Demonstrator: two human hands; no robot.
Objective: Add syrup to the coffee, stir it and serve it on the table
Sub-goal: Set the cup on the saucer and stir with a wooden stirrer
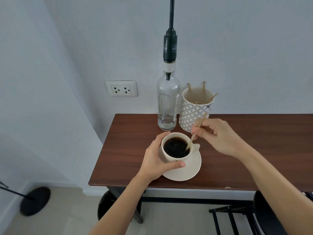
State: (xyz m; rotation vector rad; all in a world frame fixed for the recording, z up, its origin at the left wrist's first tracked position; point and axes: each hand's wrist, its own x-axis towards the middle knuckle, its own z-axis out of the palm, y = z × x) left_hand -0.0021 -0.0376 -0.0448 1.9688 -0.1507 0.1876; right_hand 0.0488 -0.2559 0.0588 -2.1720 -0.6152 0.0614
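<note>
Head view shows your left hand (156,160) wrapped around one white ceramic coffee cup (176,148) on one saucer (188,170), while your right hand (218,136) pinches one wooden stirrer (196,131) in the coffee; one clear glass syrup bottle (167,106) stands behind.

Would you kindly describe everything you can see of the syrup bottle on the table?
The syrup bottle is clear glass with a rounded shoulder and a partly visible label on its side. A dark pump dispenser with white lettering is fitted in its neck, its tube rising out of frame. It looks nearly empty, with a little clear liquid at the bottom. It stands upright at the back edge of the table, by the wall, left of the patterned cup of stirrers. Neither hand touches it.
</note>
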